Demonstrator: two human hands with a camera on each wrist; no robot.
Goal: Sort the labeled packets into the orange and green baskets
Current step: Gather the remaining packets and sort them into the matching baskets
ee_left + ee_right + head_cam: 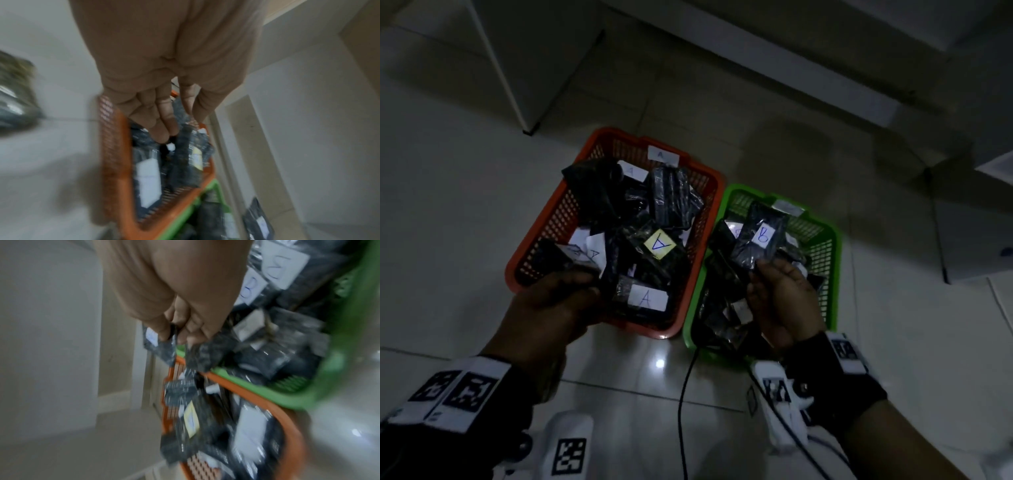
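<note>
The right hand (784, 301) pinches the B packet (760, 240) in its fingers, long axis toward 12 o'clock, directly over the green basket (834, 246), while the left hand (551, 308) grips an A packet (565, 257) above the orange basket (541, 236)

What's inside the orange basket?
The orange basket holds a heap of dark packets, several with white A labels, one with a yellow label. Whatever lies underneath the heap is covered.

left hand (164, 81) over orange basket (115, 162)

Each wrist wears a black band (835, 383) carrying white tags (847, 353) printed with black square codes; white camera housings (780, 407) and black cable (683, 411) sit beside the band.
</note>
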